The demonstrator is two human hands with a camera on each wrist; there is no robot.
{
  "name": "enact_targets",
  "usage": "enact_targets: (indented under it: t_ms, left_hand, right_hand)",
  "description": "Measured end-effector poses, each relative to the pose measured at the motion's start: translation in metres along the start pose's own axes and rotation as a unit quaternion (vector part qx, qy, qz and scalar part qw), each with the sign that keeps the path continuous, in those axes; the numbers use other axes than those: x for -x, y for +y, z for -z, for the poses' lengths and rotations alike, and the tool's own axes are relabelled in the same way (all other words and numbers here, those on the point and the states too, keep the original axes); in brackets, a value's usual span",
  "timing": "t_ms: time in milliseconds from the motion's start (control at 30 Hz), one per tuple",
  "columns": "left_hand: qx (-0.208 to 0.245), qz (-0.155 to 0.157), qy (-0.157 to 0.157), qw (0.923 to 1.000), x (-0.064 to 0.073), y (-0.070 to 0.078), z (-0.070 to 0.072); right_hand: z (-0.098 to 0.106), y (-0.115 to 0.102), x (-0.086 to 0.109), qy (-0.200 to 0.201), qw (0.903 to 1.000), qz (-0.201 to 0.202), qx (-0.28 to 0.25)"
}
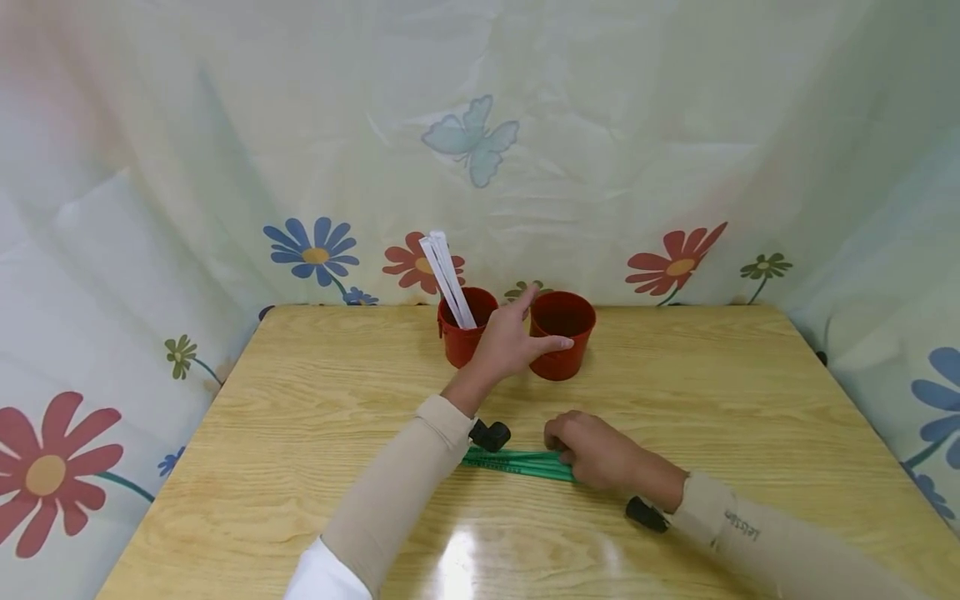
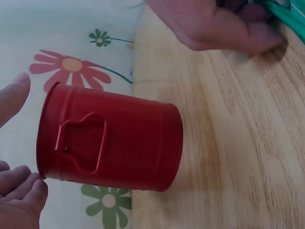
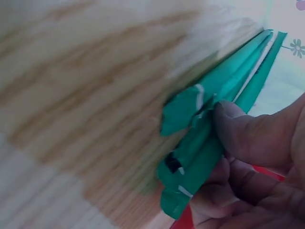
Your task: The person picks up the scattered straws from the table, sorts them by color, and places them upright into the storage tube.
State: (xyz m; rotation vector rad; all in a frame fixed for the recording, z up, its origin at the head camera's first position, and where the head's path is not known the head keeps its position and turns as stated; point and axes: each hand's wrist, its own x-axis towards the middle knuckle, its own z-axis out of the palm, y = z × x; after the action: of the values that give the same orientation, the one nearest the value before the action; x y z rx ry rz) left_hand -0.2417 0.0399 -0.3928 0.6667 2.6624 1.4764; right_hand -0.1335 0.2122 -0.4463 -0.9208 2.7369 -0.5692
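My left hand (image 1: 504, 342) reaches to the red bucket (image 1: 558, 365) on the right, thumb and fingers spread at its rim. In the left wrist view a fingertip is at the rim of this bucket (image 2: 133, 143); I cannot tell whether it presses. My right hand (image 1: 603, 454) pinches one end of several long green paper-wrapped sticks (image 1: 525, 465), low over the table. Thumb and fingers close on the green sticks (image 3: 200, 152) in the right wrist view. Their far end is hidden behind the left forearm in the head view.
Another red bucket (image 1: 459, 348), partly behind my left hand, holds several white paper-wrapped sticks (image 1: 450, 279) standing tilted. Both buckets stand near the back edge of the wooden table (image 1: 712, 383). A flowered curtain (image 1: 600, 125) hangs behind and at both sides.
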Motion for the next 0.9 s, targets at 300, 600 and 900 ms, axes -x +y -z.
enact_targets:
  t_ms: [300, 600, 900]
  left_hand:
    - [-0.048, 0.001, -0.001, 0.9989, -0.008, 0.002, -0.004]
    - [-0.051, 0.012, -0.006, 0.9986, -0.011, -0.002, -0.003]
    - [-0.054, 0.020, -0.017, 0.9982, -0.012, -0.001, -0.001]
  right_hand:
    - [0.009, 0.005, 0.019, 0.036, 0.9991, -0.007, 0.022]
    - [0.023, 0.022, 0.041, 0.083, 0.9951, 0.030, 0.044]
    - [0.034, 0.038, 0.057, 0.117, 0.9920, 0.036, 0.032]
